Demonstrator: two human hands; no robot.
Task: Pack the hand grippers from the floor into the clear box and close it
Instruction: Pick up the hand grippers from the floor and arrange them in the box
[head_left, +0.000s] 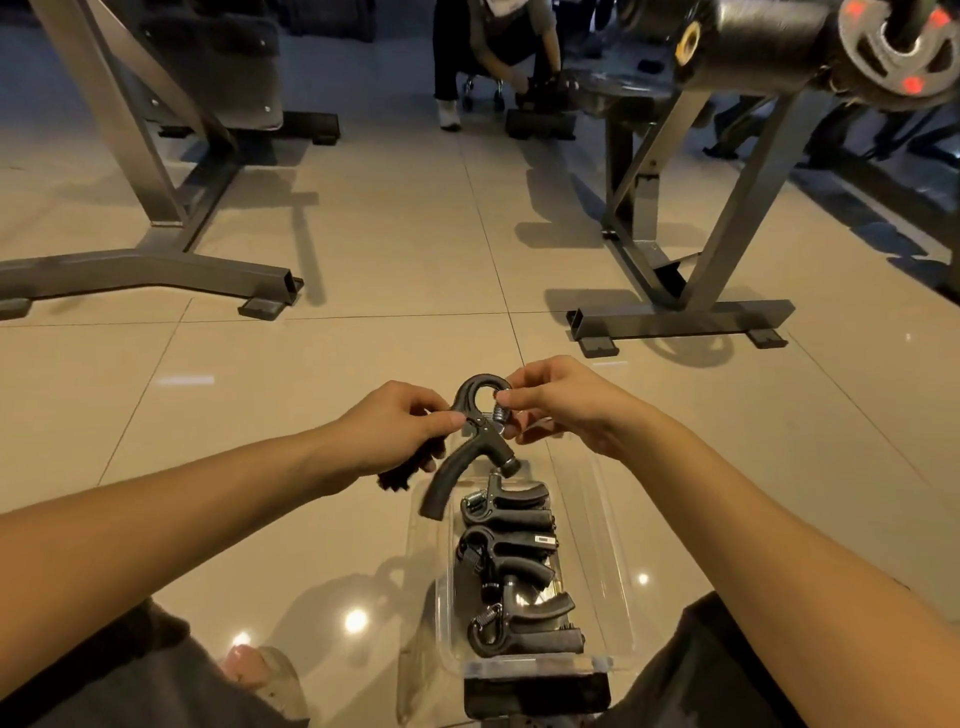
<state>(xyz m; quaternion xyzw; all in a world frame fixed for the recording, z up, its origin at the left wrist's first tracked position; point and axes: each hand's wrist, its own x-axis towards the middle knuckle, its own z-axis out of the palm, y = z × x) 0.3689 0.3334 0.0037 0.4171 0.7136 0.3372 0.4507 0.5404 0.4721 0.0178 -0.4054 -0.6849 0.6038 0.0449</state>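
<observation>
Held gripper: one black hand gripper (470, 447) is in the air above the far end of the clear box (618, 613), between both hands.
Left hand (400, 428): closed around one handle of it, near the hinge; a second dark ribbed thing sticks out under the palm, I cannot tell what.
Right hand (563, 402): fingertips pinch the metal spring and knob beside the curved top.
Handling: I judge it light, stiff and springy; the rubbery handles give a sure hold, while the spring could pinch skin.
Shapes: hooked top, two curved handles, coiled steel spring.
Packed grippers (511, 571): several lie tight in a row inside the box.
Box: thin clear plastic, probably slippery and a bit flexible, standing on the glossy tile floor (311, 364) between the knees.
Lid: not on yet.
</observation>
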